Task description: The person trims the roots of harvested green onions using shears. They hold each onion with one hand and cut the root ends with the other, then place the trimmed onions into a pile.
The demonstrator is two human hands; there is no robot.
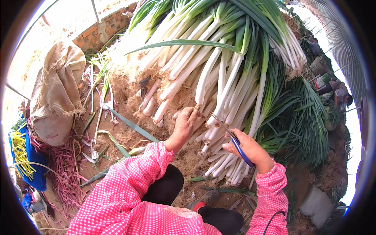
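Note:
A big heap of leeks or large green onions [191, 55] lies before me, white stalks toward me and green leaves away. My left hand [186, 119] pinches the root end of one thick white stalk [202, 85] between thumb and fingers. In my right hand [246, 147] is a pair of scissors [238, 146] with blue handles. Their metal blades point up and left, close beside the root ends of neighbouring stalks. Whether the blades touch a stalk, I cannot tell. Below the hands, a lower layer of stalks [226, 167] shows trimmed-looking ends.
Cut roots [182, 170] litter the soil under the heap. On the left are a beige cloth sack [55, 94], a pile of pinkish-red strands [64, 170] and a blue bag [35, 164] with yellow strips. A low brick wall [97, 33] stands behind. More green-leaved bunches [305, 123] lie right.

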